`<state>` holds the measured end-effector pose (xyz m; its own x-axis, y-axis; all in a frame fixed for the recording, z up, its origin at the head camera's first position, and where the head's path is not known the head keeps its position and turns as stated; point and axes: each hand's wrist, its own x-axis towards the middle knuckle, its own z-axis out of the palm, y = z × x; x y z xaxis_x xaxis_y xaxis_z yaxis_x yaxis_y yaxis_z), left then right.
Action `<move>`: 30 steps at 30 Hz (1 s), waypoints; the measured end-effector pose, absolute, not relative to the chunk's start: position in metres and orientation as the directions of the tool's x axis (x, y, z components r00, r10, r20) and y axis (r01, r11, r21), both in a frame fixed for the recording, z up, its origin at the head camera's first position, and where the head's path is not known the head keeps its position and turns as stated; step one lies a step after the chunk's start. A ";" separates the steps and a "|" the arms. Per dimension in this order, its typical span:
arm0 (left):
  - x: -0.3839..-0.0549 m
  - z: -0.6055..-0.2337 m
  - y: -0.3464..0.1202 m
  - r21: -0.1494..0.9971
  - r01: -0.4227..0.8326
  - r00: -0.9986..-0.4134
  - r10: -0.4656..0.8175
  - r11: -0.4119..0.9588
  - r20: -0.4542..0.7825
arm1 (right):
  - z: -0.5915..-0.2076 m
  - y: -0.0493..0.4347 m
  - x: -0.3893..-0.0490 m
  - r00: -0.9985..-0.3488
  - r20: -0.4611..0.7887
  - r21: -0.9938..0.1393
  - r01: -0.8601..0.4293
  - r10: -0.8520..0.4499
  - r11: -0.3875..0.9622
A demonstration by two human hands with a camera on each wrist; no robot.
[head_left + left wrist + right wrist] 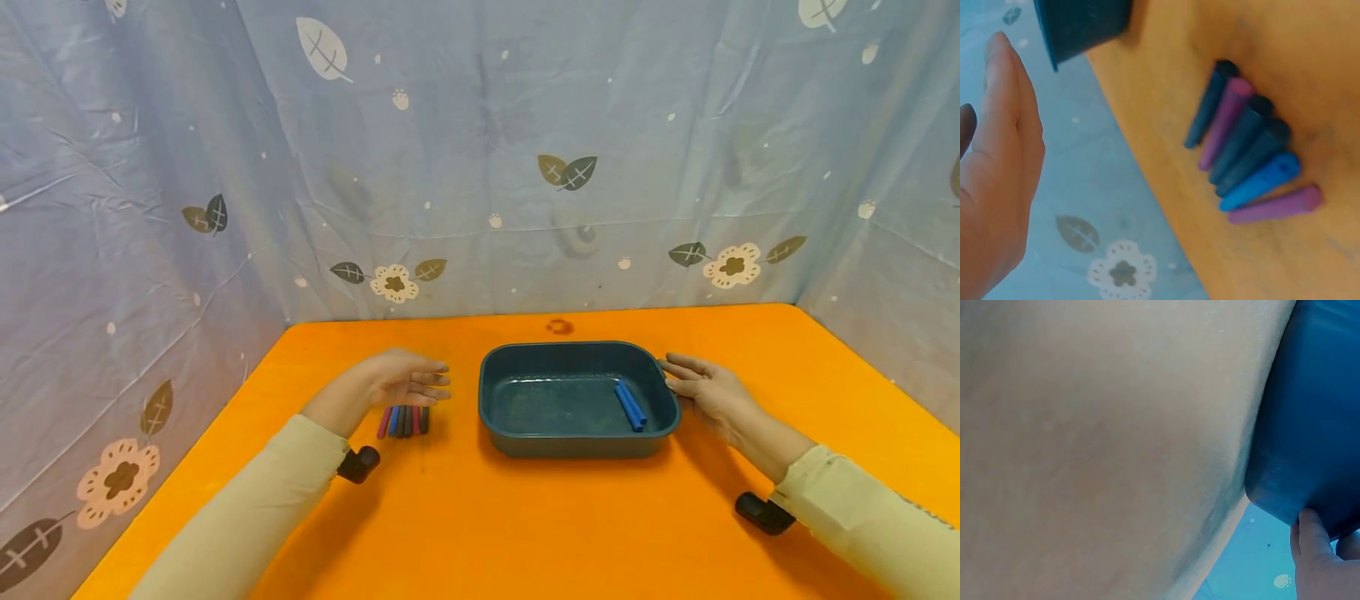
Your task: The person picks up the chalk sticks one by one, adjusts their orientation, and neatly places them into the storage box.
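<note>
While the orange worktop (525, 517) carries everything, we look first at the dark teal tray (577, 447), standing flat on it. We judge it light, stiff and rather smooth, best held by the rim at its short ends. The right grip (708, 390) is at the tray's right end, fingers fairly straight and touching it rather than curled round it. The left grip (401, 379) hangs off the tray's left side, fingers extended, holding nothing. Six pink, blue and dark sticks (1240, 142) lie fanned on the worktop just below it, untouched. We expect each to be light and firm, apt to roll, easiest pinched around the middle. Smallest, we find two blue sticks (628, 408) together inside the tray, toward its right end, near the right grip.
</note>
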<state>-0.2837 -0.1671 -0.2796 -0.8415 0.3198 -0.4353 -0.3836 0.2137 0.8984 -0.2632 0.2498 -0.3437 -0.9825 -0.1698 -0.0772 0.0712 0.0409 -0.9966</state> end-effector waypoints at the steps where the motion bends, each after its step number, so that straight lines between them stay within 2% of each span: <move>1: -0.284 -0.281 -0.170 0.898 -0.385 -0.840 0.321 0.214 -0.437 | -0.343 0.250 -0.263 -0.982 -0.077 -0.996 0.070 -0.170 0.048; 8: -0.283 -0.286 -0.184 0.902 -0.371 -0.843 0.329 0.219 -0.426 | -0.342 0.251 -0.263 -0.983 -0.086 -0.996 0.079 -0.164 0.049; 16: -0.281 -0.293 -0.199 0.894 -0.339 -0.853 0.305 0.294 -0.424 | -0.344 0.250 -0.263 -0.982 -0.078 -0.997 0.074 -0.174 0.031; 30: -0.277 -0.298 -0.220 0.896 -0.330 -0.870 0.272 0.296 -0.410 | -0.345 0.250 -0.263 -0.983 -0.071 -0.997 0.067 -0.171 0.027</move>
<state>-0.2774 -0.2198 -0.2984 -0.8704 0.2722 -0.4103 -0.3302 0.2956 0.8964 -0.2631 0.2498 -0.3447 -0.9828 -0.1706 -0.0709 0.0673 0.0266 -0.9974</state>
